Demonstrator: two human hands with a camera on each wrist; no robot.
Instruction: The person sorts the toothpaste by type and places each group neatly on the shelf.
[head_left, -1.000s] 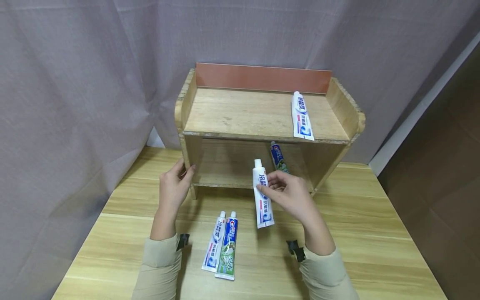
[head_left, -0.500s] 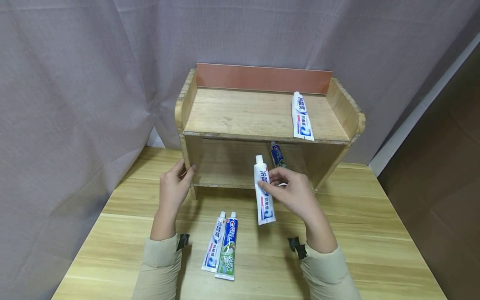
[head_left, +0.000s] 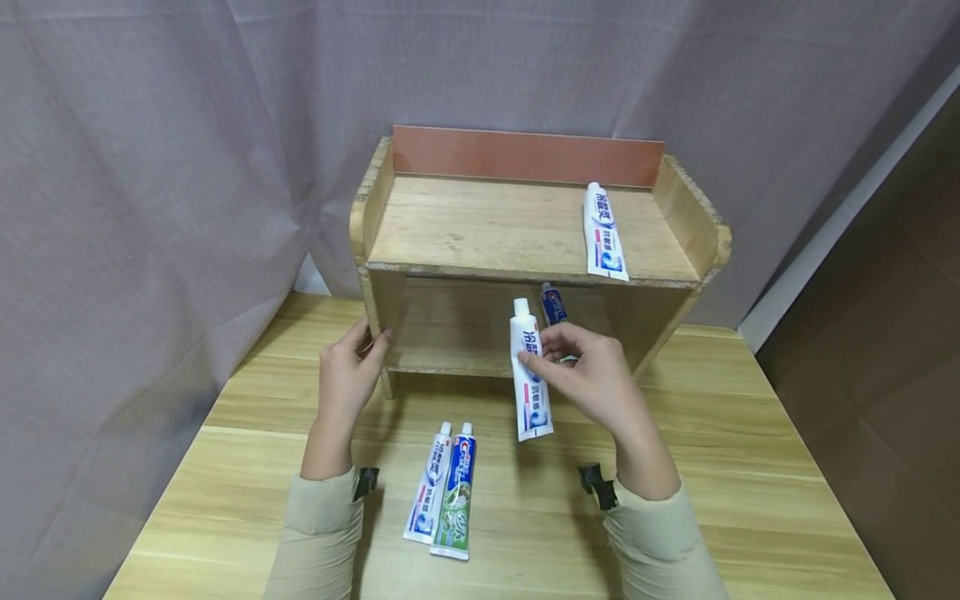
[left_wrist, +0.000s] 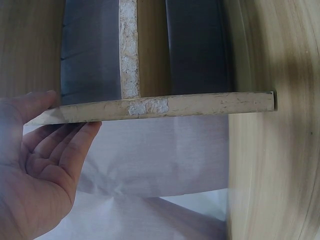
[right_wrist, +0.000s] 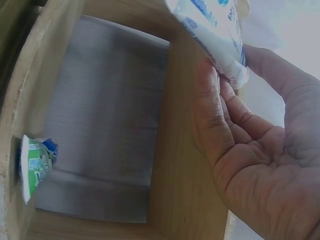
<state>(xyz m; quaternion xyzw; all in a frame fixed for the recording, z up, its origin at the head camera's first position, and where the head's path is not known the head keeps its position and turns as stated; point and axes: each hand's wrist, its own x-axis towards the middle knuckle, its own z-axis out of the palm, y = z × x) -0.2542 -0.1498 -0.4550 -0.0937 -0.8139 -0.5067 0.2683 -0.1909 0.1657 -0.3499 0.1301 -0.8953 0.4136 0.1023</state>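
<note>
My right hand [head_left: 588, 371] pinches a white toothpaste tube [head_left: 533, 400] between thumb and fingers, cap up, in front of the lower shelf. In the right wrist view that tube [right_wrist: 215, 32] shows only in part. My left hand [head_left: 347, 371] grips the left side panel of a two-tier wooden shelf [head_left: 480, 242]; the left wrist view shows thumb and fingers on either side of the panel's edge [left_wrist: 190, 104]. Another white toothpaste tube [head_left: 604, 233] lies on the upper tier, at the right. A blue-green toothpaste tube [head_left: 553, 303] lies on the lower tier, partly hidden by my right hand.
On the wooden table [head_left: 247, 483], a white toothpaste tube [head_left: 429, 487] and a blue-green toothpaste tube [head_left: 456, 500] lie side by side, between my forearms. Grey curtain [head_left: 187, 167] hangs behind and left of the shelf. A brown surface [head_left: 885, 292] rises at the right.
My right hand has moved up and slightly right with the white toothpaste tube, covering more of the blue-green tube on the lower tier. The left hand has stayed on the side panel.
</note>
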